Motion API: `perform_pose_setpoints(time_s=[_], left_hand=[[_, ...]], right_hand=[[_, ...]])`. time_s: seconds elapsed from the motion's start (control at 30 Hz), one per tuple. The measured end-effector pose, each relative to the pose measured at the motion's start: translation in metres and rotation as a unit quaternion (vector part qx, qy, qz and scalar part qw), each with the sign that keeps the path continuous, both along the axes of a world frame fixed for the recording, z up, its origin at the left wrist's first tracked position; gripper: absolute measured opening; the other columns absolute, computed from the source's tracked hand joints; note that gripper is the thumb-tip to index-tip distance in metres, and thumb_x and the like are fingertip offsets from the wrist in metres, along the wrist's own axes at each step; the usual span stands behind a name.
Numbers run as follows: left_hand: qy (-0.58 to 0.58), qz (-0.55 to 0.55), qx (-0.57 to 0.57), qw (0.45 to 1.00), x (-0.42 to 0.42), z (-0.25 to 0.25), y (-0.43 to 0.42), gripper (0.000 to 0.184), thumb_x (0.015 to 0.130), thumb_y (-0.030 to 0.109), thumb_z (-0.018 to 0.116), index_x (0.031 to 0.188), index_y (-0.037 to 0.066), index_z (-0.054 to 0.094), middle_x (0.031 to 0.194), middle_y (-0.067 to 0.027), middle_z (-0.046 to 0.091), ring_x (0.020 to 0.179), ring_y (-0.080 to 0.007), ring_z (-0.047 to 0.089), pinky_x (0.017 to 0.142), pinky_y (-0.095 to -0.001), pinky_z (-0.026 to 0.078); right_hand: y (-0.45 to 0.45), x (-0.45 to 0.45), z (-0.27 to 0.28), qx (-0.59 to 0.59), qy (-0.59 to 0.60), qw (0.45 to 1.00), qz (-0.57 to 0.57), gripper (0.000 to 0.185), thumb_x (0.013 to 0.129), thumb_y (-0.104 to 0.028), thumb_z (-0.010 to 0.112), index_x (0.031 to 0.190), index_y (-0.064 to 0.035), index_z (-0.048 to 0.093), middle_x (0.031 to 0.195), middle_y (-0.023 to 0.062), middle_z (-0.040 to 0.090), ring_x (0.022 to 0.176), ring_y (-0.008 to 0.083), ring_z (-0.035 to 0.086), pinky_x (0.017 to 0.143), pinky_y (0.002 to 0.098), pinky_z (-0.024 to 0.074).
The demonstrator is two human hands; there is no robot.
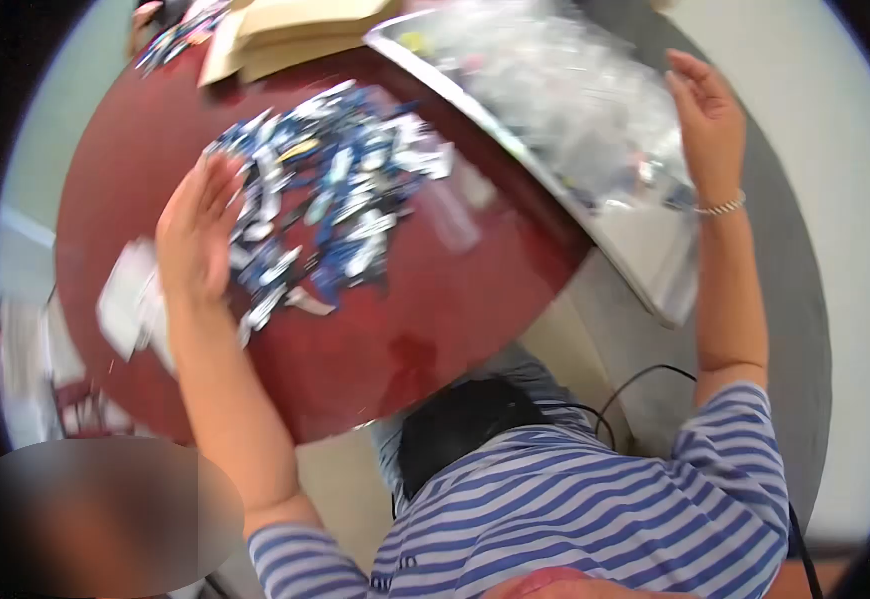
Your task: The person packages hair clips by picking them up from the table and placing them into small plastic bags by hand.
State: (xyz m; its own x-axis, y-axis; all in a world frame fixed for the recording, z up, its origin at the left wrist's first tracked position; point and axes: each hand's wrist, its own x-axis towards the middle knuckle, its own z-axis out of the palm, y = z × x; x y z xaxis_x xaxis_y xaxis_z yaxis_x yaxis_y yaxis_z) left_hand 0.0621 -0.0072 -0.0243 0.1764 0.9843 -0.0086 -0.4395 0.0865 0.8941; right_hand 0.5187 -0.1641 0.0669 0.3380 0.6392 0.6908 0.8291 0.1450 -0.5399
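My left hand point(198, 225) is at the left edge of a loose pile of small blue, white and silver pieces point(340, 190), too blurred to name. Its fingers are stretched out, and I see nothing held in them. Over at the right, my right hand point(709, 110) is raised beside a shallow white tray point(530, 160) heaped with clear plastic bags point(594, 110). Its fingers and thumb stand apart, with nothing visible between them. A clear plastic bag or sleeve point(450, 215) lies at the pile's right side.
The pile lies on a round dark red table point(435, 309). White packets or papers point(130, 299) are left of my left forearm. At the back stand a cardboard box point(305, 35) and a second small pile point(183, 38), near part of another person. A black cable point(644, 374) runs below the tray.
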Motion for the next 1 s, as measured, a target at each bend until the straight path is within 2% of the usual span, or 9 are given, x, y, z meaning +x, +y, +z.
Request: perform_pose_setpoints(time_s=[0.07, 0.17, 0.3, 0.37, 0.43, 0.5, 0.7, 0.8, 1.0], left_hand=[[-0.077, 0.056, 0.024, 0.995, -0.02, 0.005, 0.009, 0.029, 0.093, 0.023, 0.061, 0.108, -0.002, 0.062, 0.103, -0.0135, 0.067, 0.093, -0.0192, 0.063, 0.082, -0.0279, 0.05], [-0.133, 0.211, 0.057, 0.967, -0.045, 0.026, 0.008, 0.03, 0.093, 0.025, 0.061, 0.102, -0.004, 0.063, 0.096, -0.0133, 0.066, 0.086, -0.0197, 0.063, 0.078, -0.0288, 0.051], [-0.177, 0.332, 0.06, 0.925, -0.076, 0.032, 0.008, 0.028, 0.093, 0.025, 0.059, 0.097, -0.002, 0.063, 0.091, -0.0118, 0.066, 0.081, -0.0183, 0.062, 0.075, -0.0284, 0.051], [-0.198, 0.369, 0.053, 0.907, -0.081, 0.028, 0.012, 0.027, 0.093, 0.025, 0.058, 0.095, -0.002, 0.063, 0.09, -0.0116, 0.066, 0.08, -0.0178, 0.062, 0.073, -0.0279, 0.051], [-0.195, 0.348, 0.025, 0.917, -0.079, 0.024, 0.013, 0.026, 0.093, 0.024, 0.058, 0.092, -0.001, 0.063, 0.087, -0.0108, 0.066, 0.078, -0.0168, 0.062, 0.072, -0.0267, 0.051], [-0.193, 0.346, 0.027, 0.918, -0.074, 0.023, 0.012, 0.025, 0.092, 0.024, 0.058, 0.091, 0.0, 0.064, 0.085, -0.0102, 0.066, 0.076, -0.0161, 0.062, 0.07, -0.0264, 0.05], [-0.16, 0.329, 0.028, 0.93, -0.07, 0.026, 0.009, 0.021, 0.091, 0.021, 0.061, 0.091, 0.0, 0.064, 0.084, -0.0093, 0.066, 0.075, -0.0157, 0.062, 0.069, -0.0256, 0.05], [-0.139, 0.322, 0.019, 0.936, -0.065, 0.026, 0.009, 0.018, 0.09, 0.019, 0.061, 0.091, 0.001, 0.064, 0.084, -0.0088, 0.067, 0.075, -0.015, 0.062, 0.069, -0.0249, 0.05], [-0.078, 0.297, 0.025, 0.951, -0.055, 0.023, 0.007, 0.016, 0.09, 0.018, 0.062, 0.091, 0.003, 0.064, 0.085, -0.0072, 0.068, 0.076, -0.013, 0.063, 0.069, -0.023, 0.049]], right_hand=[[0.028, -0.056, 0.005, 0.015, 0.017, 0.991, 0.135, 0.021, 0.09, -0.003, 0.059, 0.111, -0.0006, 0.064, 0.11, 0.0065, 0.065, 0.101, 0.013, 0.06, 0.092, 0.0253, 0.0443], [0.055, -0.151, 0.014, -0.059, -0.194, 0.938, 0.282, 0.017, 0.087, 0.001, 0.06, 0.104, 0.0001, 0.065, 0.106, 0.0093, 0.067, 0.097, 0.0167, 0.062, 0.086, 0.0258, 0.0464], [0.094, -0.247, -0.029, -0.071, -0.222, 0.828, 0.51, 0.013, 0.082, -0.004, 0.065, 0.094, 0.0005, 0.066, 0.098, 0.011, 0.066, 0.086, 0.0266, 0.063, 0.08, 0.034, 0.0496], [0.111, -0.291, -0.065, -0.032, -0.24, 0.789, 0.565, 0.015, 0.078, -0.007, 0.068, 0.093, -0.0013, 0.067, 0.099, 0.0092, 0.066, 0.088, 0.026, 0.062, 0.082, 0.0358, 0.0493], [0.124, -0.327, -0.089, -0.028, -0.29, 0.783, 0.55, 0.016, 0.076, -0.009, 0.068, 0.091, -0.0041, 0.066, 0.1, 0.0071, 0.065, 0.094, 0.024, 0.059, 0.089, 0.035, 0.0461], [0.133, -0.352, -0.097, -0.033, -0.417, 0.781, 0.464, 0.013, 0.077, -0.009, 0.06, 0.089, -0.0064, 0.063, 0.1, 0.0038, 0.06, 0.101, 0.0207, 0.055, 0.098, 0.038, 0.0391], [0.151, -0.368, -0.099, -0.065, -0.482, 0.773, 0.407, 0.006, 0.072, -0.008, 0.058, 0.076, -0.0086, 0.062, 0.083, 0.0014, 0.06, 0.091, 0.0194, 0.058, 0.102, 0.0402, 0.038], [0.162, -0.353, -0.102, 0.024, -0.362, 0.825, 0.433, 0.002, 0.072, -0.009, 0.06, 0.07, -0.01, 0.06, 0.074, 0.0022, 0.059, 0.078, 0.0213, 0.06, 0.098, 0.0412, 0.0421], [0.161, -0.332, -0.104, -0.033, -0.231, 0.823, 0.518, 0.012, 0.071, -0.009, 0.068, 0.069, -0.0062, 0.057, 0.072, 0.0049, 0.059, 0.075, 0.0251, 0.058, 0.083, 0.0361, 0.0449]])
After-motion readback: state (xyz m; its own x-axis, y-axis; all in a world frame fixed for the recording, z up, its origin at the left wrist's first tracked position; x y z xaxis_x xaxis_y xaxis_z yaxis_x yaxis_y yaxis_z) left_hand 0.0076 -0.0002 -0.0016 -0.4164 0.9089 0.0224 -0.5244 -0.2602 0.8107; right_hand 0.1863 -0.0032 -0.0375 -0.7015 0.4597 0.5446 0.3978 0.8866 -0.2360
